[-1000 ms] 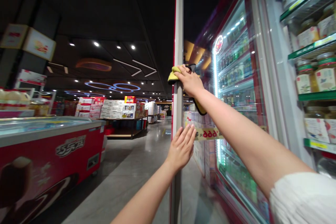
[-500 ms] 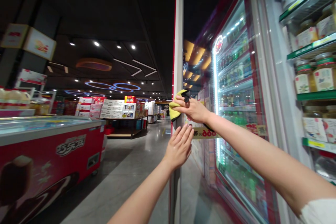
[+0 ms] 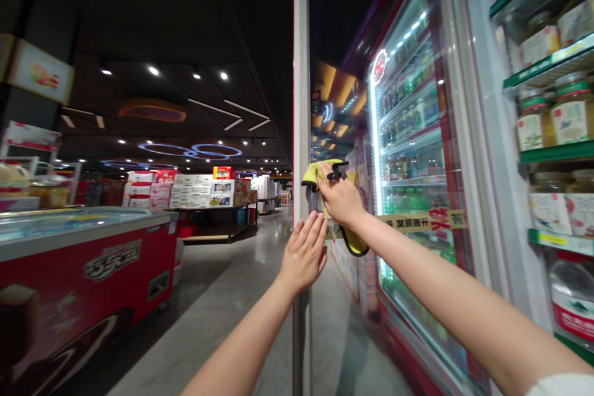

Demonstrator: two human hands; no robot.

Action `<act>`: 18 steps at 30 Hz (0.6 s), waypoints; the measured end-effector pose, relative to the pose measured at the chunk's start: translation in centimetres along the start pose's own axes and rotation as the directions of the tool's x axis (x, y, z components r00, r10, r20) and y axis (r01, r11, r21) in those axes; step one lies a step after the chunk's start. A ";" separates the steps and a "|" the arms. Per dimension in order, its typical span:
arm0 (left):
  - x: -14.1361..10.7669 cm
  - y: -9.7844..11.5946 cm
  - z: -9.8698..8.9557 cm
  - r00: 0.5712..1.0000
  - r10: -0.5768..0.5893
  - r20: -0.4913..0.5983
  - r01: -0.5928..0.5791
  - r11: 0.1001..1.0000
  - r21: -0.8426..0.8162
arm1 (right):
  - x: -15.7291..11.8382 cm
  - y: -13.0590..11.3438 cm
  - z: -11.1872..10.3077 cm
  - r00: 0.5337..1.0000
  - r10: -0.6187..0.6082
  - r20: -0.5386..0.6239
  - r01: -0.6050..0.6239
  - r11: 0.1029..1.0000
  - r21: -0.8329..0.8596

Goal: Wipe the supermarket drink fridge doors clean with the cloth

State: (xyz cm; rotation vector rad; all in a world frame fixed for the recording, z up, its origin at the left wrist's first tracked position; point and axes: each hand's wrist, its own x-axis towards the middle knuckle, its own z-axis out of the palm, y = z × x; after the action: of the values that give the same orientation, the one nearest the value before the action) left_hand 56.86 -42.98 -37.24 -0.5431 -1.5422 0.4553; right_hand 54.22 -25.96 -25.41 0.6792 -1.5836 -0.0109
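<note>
A glass cooler door (image 3: 301, 105) with a pale metal frame stands open before me. My right hand (image 3: 342, 199) presses a yellow cloth with black edging (image 3: 356, 242) against the glass beside the frame. Part of the cloth sticks out above the fingers, and another part hangs below the palm. Lower down, my left hand (image 3: 302, 253) rests on the door's edge, fingers stretched out and lying together. A strip with printed characters (image 3: 403, 221) runs across the glass at the height of my right wrist.
Right of the door, cooler shelves with green edges (image 3: 557, 153) hold jars and bottles. A red chest freezer (image 3: 116, 272) stands on the left. Farther back are stacked boxes (image 3: 192, 192) on a low table. Lit drink shelves (image 3: 408, 136) show in the door glass.
My right hand has moved with the cloth from the frame onto the glass, and more cloth now hangs below it. The view has shifted slightly; my left hand stays on the door edge.
</note>
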 end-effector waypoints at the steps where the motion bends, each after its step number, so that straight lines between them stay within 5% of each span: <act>1: 0.0 -0.1 0.3 1.000 0.002 0.007 -0.002 1.000 0.001 | 0.2 0.9 0.0 1.000 -0.015 0.000 0.015 1.000 0.004; 4: -0.1 -0.6 1.4 1.000 0.001 0.032 -0.001 1.000 0.008 | 1.3 4.0 0.0 0.990 0.131 -0.046 -0.132 0.991 -0.010; 7: -0.1 -1.2 2.7 0.999 -0.014 0.051 0.014 1.000 0.006 | 0.6 5.4 1.0 0.933 0.348 -0.097 -0.353 0.935 -0.041; 9: -0.1 -1.5 3.7 0.999 -0.018 0.049 0.018 1.000 0.000 | -1.1 5.0 2.3 0.934 0.350 -0.068 -0.353 0.934 -0.048; 14: 0.0 -2.4 6.3 1.000 -0.016 0.008 0.016 1.000 0.000 | -4.7 4.0 5.1 0.993 0.116 0.015 -0.115 0.993 -0.022; 18: 0.0 -3.1 8.9 0.999 -0.048 0.015 0.048 0.999 0.002 | -5.5 5.9 6.5 0.916 0.393 -0.084 -0.399 0.914 -0.078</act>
State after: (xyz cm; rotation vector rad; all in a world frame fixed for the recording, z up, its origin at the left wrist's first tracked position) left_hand 47.83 -45.10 -35.82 -0.5019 -1.5655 0.4246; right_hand 45.75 -21.32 -29.01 0.2721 -1.6210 0.2355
